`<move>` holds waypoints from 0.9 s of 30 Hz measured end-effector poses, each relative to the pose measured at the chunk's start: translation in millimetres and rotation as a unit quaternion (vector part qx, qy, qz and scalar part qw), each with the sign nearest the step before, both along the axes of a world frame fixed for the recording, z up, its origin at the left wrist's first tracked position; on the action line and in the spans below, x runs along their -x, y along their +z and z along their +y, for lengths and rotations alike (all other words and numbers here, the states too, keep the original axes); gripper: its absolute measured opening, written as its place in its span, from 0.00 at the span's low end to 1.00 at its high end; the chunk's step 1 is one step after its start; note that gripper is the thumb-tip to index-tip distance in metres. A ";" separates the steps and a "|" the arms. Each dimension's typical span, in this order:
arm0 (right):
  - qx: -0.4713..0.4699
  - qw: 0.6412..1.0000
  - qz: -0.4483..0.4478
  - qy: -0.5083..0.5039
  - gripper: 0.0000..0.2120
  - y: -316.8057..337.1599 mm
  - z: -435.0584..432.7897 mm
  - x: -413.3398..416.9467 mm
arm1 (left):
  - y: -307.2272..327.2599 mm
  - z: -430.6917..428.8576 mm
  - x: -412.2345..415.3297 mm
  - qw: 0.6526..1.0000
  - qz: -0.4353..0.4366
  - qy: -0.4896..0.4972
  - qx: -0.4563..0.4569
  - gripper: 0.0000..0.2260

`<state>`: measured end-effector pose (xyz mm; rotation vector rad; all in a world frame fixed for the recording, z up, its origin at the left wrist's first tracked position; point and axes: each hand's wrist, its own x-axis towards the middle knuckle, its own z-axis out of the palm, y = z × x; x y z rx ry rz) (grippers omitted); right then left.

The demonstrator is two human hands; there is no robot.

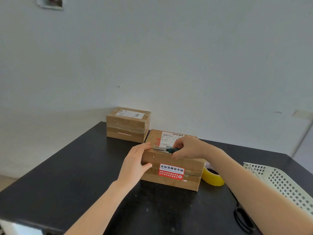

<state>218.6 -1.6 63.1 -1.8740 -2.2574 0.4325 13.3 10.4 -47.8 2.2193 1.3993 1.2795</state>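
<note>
A taped cardboard box (174,167) with a red sticker on its front and a shipping label on top sits in the middle of the black table (76,175). My left hand (137,161) grips the box's left end, fingers over the top edge and thumb on the front. My right hand (184,147) holds a utility knife (165,149) with a green handle. Its blade lies along the front top edge of the box and points left.
A second sealed cardboard box (127,125) stands at the back against the wall. A roll of yellow tape (212,178) lies right of the near box. A white perforated basket (284,182) sits at the right edge. Black scissors handles (243,219) lie near the front right.
</note>
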 end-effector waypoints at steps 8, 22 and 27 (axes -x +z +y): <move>-0.048 0.999 -0.019 -0.007 0.11 -7.6 2.0 -0.8 | -1.4 0.1 -0.3 1.000 0.000 0.003 0.001 0.28; -0.055 0.998 0.021 -0.030 0.14 -9.5 1.4 -5.2 | 0.2 -1.1 -2.3 1.000 0.004 0.008 -0.005 0.28; -0.039 0.993 0.088 -0.067 0.11 -6.4 1.7 -6.7 | 0.0 -1.3 -0.4 1.000 0.006 0.008 -0.005 0.28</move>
